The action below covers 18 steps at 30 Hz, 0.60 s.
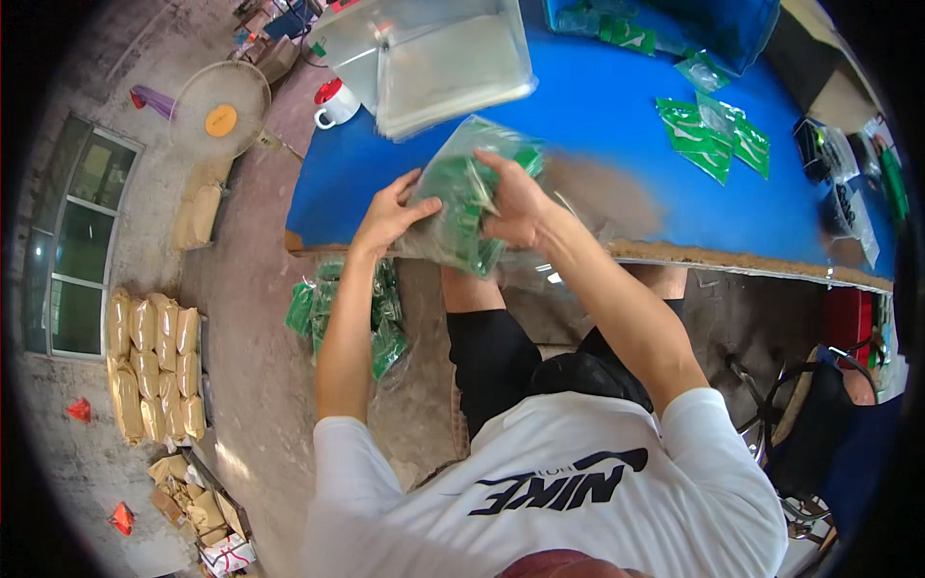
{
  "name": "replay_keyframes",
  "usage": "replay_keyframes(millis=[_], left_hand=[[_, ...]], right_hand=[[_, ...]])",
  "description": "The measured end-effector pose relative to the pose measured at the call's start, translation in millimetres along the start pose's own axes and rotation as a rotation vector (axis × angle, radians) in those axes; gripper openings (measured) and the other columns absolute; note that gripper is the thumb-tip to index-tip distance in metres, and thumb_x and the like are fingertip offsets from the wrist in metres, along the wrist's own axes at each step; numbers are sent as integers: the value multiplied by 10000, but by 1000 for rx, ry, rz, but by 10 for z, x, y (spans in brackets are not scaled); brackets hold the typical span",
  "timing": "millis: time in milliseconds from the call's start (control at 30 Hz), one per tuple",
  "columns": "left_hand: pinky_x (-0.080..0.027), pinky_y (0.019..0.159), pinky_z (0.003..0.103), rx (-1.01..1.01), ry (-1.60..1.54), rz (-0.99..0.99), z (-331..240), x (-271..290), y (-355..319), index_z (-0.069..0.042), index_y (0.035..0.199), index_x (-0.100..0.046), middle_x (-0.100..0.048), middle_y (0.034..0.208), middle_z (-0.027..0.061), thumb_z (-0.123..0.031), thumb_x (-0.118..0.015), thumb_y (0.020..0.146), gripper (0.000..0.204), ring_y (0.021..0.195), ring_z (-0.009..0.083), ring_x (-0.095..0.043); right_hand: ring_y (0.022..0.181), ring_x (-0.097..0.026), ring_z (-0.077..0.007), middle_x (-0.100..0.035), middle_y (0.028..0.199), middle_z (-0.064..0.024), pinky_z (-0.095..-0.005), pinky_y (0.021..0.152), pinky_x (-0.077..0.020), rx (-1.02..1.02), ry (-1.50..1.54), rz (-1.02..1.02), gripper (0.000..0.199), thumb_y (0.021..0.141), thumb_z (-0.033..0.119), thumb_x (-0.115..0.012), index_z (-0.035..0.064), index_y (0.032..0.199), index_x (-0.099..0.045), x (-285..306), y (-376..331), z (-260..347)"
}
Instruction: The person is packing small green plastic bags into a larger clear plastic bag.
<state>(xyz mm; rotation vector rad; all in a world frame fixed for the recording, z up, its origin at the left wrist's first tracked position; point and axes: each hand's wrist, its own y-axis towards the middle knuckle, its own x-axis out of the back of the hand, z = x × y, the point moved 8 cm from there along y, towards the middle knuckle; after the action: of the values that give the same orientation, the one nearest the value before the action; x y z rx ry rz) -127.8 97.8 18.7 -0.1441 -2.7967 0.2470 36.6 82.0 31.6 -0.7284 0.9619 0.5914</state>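
Note:
Between my hands, over the table's near edge, is a clear plastic bag [445, 207] with green packets showing through it. My left hand [390, 214] grips the bag's left side, its thumb lying on top and the other fingers partly behind. On the right side, my right hand [515, 200] is closed on the bag too; some of its fingers are hidden by the plastic. Beyond the hands lies a stack of flat clear bags [453, 72]. Several green packets [708, 135] rest on the blue table [597, 116] farther right.
A white mug with red inside [335, 104] stands by the clear bag stack. At the back right is a blue bin [665, 19] holding green packets. Filled green bags [332, 308] sit on the floor left of my legs. A fan [220, 120] stands at the left.

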Motion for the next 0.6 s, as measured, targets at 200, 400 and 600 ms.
replay_keyframes(millis=[200, 400, 600], left_hand=[[-536, 880, 340, 5, -76, -130, -70, -80, -89, 113, 1282, -573, -689, 1159, 185, -259, -835, 806, 658, 996, 213, -677], [-481, 984, 340, -69, 112, -33, -162, -160, -24, 148, 1303, -537, -638, 1254, 235, -341, -769, 871, 693, 1143, 250, -625], [-268, 1174, 360, -142, -271, 180, 16, -384, 531, 104, 1528, -144, -312, 1564, 214, -443, -612, 970, 911, 1458, 260, -296]], right_hand=[[956, -683, -258, -647, 1172, -143, -416, 897, -534, 32, -400, -60, 523, 1024, 442, -400, -1, 1238, -578, 73, 126, 149], [739, -701, -250, -694, 787, -174, -332, 668, -562, 102, -1119, -565, 716, 980, 632, -440, -44, 1136, -621, 860, -476, 699], [865, -651, -507, -647, 835, -344, -528, 794, -527, 582, -1585, -689, 593, 987, 487, -507, -55, 833, -692, 848, -84, 864]])
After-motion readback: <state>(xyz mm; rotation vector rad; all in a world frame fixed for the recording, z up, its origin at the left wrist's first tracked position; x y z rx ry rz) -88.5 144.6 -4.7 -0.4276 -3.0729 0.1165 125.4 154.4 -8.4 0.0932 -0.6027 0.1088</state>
